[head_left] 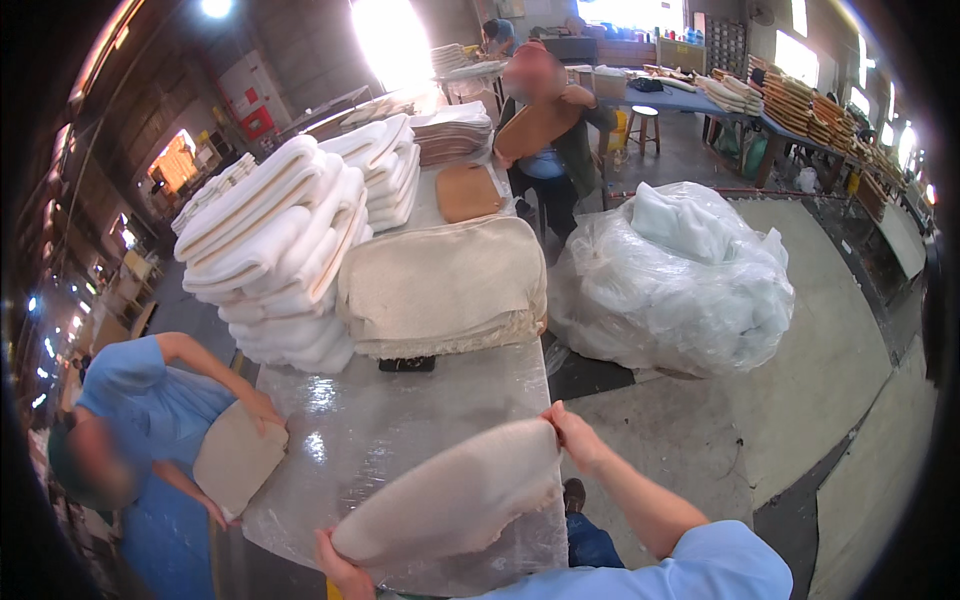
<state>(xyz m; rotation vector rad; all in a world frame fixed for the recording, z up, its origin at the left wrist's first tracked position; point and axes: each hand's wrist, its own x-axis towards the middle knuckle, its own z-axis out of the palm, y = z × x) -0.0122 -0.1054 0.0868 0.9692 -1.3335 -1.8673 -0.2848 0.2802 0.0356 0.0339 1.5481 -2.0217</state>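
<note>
Across the near end of the table I hold up a beige, soft-looking pad (pixel 450 490) with rounded corners and a ragged lower edge. My left hand (pixel 345 570) grips its lower left corner. At its upper right corner, my right hand (pixel 570 432) is closed on the edge. The pad slants up from left to right. Beyond it lies a stack of similar beige pads (pixel 440 285), with a small black object (pixel 407 364) at its front edge.
Tall piles of folded white padding (pixel 270 230) stand at the table's (pixel 320 400) far left. A large plastic bag of white stuffing (pixel 680 290) sits right of it. One co-worker (pixel 150 410) at left holds a beige piece; another (pixel 550 130) beyond holds a brown one.
</note>
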